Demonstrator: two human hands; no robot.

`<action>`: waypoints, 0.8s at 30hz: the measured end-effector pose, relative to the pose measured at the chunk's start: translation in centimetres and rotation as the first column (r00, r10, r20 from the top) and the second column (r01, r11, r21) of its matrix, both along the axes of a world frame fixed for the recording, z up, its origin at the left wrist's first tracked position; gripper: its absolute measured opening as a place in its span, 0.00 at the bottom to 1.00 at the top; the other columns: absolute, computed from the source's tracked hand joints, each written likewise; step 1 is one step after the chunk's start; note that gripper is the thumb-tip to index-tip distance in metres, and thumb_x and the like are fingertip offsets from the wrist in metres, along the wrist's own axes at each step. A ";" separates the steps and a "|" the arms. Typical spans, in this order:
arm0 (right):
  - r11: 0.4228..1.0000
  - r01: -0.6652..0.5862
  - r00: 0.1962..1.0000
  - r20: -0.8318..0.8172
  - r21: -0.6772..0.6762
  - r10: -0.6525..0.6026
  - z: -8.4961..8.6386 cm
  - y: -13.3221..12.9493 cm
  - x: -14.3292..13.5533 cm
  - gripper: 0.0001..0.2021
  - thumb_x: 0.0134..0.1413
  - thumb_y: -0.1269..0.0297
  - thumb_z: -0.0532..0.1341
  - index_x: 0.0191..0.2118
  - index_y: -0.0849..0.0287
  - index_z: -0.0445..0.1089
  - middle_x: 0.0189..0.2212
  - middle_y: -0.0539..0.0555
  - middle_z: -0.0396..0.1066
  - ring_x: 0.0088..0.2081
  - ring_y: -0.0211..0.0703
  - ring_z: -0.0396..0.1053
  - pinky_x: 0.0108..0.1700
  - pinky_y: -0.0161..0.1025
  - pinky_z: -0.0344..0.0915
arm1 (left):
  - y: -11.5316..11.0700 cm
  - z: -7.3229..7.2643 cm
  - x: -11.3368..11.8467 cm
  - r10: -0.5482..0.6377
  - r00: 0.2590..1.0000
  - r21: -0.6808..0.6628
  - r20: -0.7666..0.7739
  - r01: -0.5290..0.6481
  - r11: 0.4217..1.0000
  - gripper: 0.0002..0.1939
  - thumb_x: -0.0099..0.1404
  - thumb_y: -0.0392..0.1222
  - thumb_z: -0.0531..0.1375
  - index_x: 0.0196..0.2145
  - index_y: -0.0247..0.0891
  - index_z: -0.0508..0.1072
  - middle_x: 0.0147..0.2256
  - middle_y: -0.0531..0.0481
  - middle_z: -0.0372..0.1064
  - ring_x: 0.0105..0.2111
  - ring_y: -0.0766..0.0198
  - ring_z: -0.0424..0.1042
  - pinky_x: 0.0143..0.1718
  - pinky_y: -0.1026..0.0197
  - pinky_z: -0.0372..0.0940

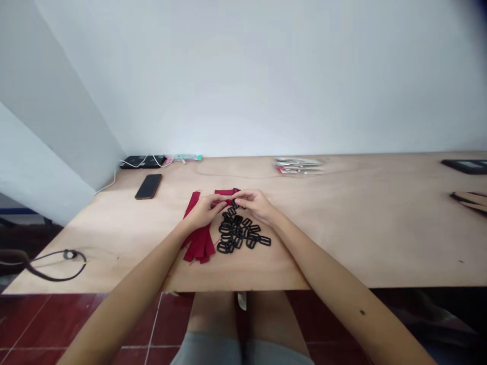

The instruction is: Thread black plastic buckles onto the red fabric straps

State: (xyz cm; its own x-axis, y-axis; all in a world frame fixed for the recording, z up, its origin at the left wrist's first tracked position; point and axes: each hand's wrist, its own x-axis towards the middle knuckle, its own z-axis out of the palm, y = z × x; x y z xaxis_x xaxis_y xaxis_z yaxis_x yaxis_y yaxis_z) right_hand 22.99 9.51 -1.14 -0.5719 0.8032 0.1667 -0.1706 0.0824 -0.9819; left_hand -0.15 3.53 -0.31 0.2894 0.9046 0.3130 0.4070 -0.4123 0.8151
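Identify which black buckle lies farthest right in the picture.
The black buckle at the cluster's right-hand tip; all the other black buckles sit farther left.

Left forearm (139, 281): bare and slim, it reaches forward and inward.
Right forearm (333, 276): also bare, it reaches forward and inward from the other side.
Left hand (204, 210): back turned upward, thumb and bent forefinger close together.
Right hand (257, 205): fingers stretched toward the left, thumb on their nearer side.
Fingertips (237, 194): those of both hands almost meeting.
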 end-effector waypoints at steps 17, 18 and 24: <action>1.000 -0.009 0.999 -0.043 -0.028 0.008 -0.5 -0.5 -1.0 0.18 0.46 0.51 0.80 0.38 0.55 0.80 0.35 0.52 0.80 0.36 0.42 0.75 0.41 0.39 0.71 | -0.4 0.6 0.8 -0.113 0.985 -0.090 0.132 0.126 0.988 0.17 0.72 0.52 0.64 0.40 0.34 0.83 0.37 0.43 0.82 0.35 0.56 0.80 0.39 0.58 0.74; 1.000 0.007 1.000 -0.028 -0.005 -0.007 -0.6 -0.5 -1.0 0.18 0.48 0.49 0.79 0.37 0.56 0.80 0.33 0.51 0.79 0.33 0.41 0.73 0.38 0.38 0.70 | -0.4 0.5 0.8 -0.093 0.987 -0.081 0.132 0.104 0.991 0.16 0.71 0.51 0.65 0.39 0.34 0.83 0.36 0.43 0.82 0.35 0.56 0.80 0.38 0.58 0.74; 0.991 0.014 0.993 0.115 0.134 -0.030 -1.0 -0.3 -0.8 0.21 0.54 0.43 0.74 0.37 0.59 0.80 0.23 0.50 0.72 0.24 0.38 0.65 0.27 0.37 0.60 | -0.2 0.0 0.7 0.107 0.986 -0.049 0.130 -0.101 0.994 0.16 0.64 0.51 0.71 0.36 0.34 0.86 0.36 0.40 0.84 0.33 0.54 0.81 0.36 0.56 0.75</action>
State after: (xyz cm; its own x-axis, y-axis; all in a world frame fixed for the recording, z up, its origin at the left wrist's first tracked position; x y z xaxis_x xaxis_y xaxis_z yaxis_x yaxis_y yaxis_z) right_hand 22.14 9.26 -2.12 -0.5761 0.7910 0.2057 -0.0521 0.2156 -0.9751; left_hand 0.53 3.29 -0.27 0.1516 0.9406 0.3038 0.3331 -0.3380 0.8802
